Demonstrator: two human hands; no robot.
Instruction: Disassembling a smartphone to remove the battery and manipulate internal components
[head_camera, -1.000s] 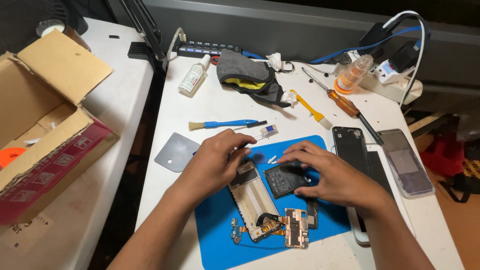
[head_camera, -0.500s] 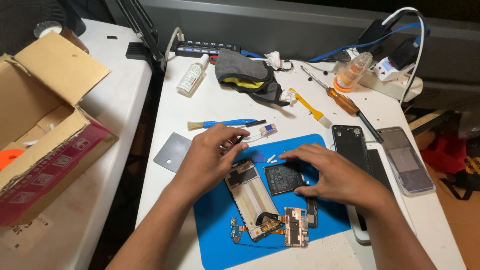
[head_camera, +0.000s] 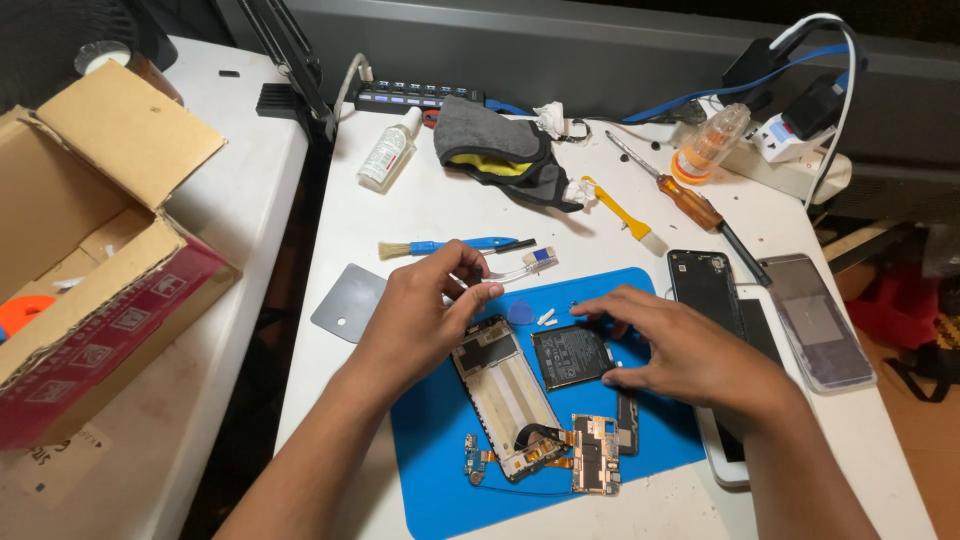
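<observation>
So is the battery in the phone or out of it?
Out. The black battery lies flat on the blue mat, beside the opened phone frame.

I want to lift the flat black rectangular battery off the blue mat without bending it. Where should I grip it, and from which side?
Pinch the flat black rectangular battery by its two long edges, coming from above. It lies flat on the blue mat, so only its edges offer purchase. The right hand already rests at its right side; the open phone frame crowds its left edge, so probably lift the near short edge first.
</observation>
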